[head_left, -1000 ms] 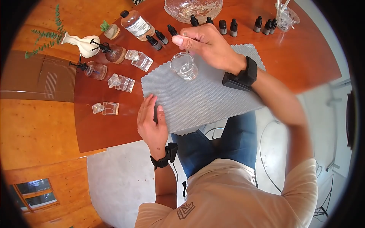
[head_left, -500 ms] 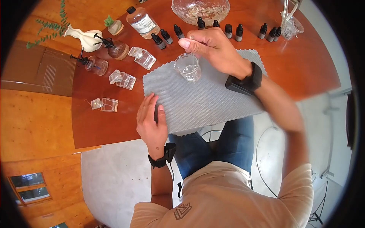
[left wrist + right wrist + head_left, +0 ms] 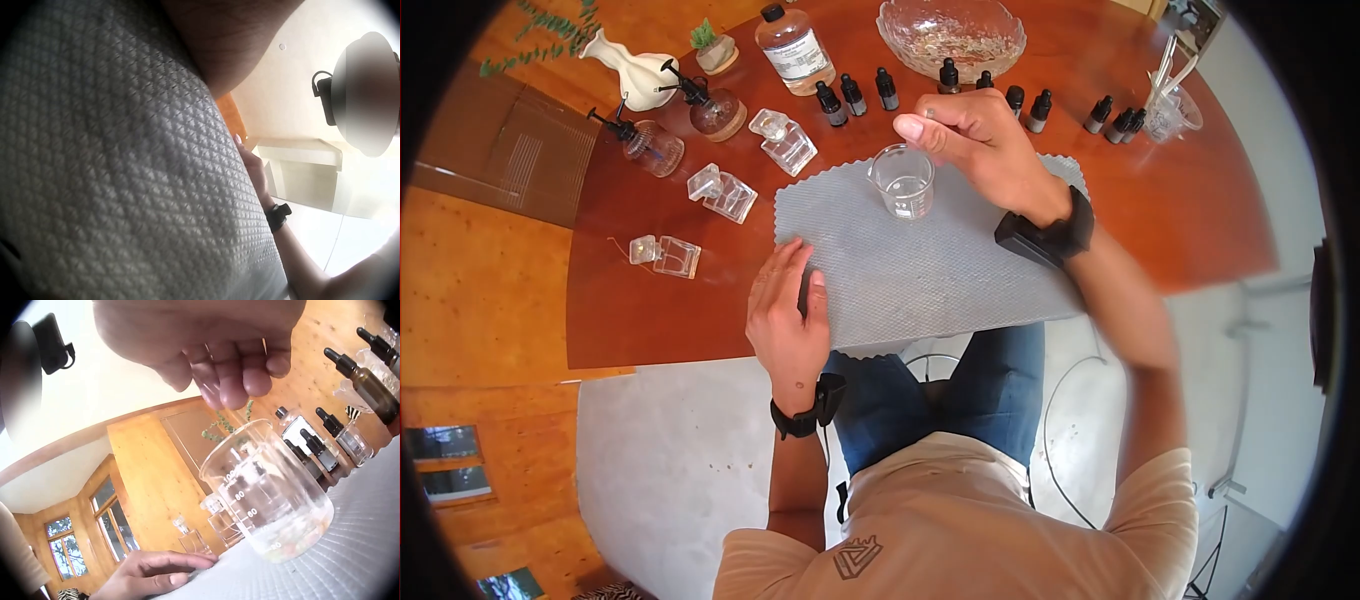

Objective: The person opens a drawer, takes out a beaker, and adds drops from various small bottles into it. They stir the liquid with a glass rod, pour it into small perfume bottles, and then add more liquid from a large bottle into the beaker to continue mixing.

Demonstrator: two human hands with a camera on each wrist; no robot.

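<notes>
A clear glass beaker [image 3: 903, 190] with white markings stands upright on the grey textured mat [image 3: 880, 270], with a little clear liquid at its bottom. Above its rim my right hand [image 3: 990, 145] pinches a thin clear rod [image 3: 929, 113] between thumb and fingers. The rod's upper tip shows over the fingers; its lower part is hard to make out against the glass. In the right wrist view the fingertips [image 3: 232, 397] hang just over the beaker. My left hand [image 3: 785, 315] rests with straight fingers on the mat's left edge, holding nothing.
Three square glass perfume bottles [image 3: 725, 193] are on the left, beside two pump bottles [image 3: 655, 150] and a white vase [image 3: 640, 80]. Behind the mat are a large labelled bottle [image 3: 797, 55], several dropper bottles [image 3: 853, 95], a glass bowl [image 3: 950, 45] and a clear cup [image 3: 1175, 115] with sticks.
The head view has shifted, so the scene slides within it. My right hand has moved slightly right relative to the beaker, still pinching the rod. The left hand stays on the mat's edge.
</notes>
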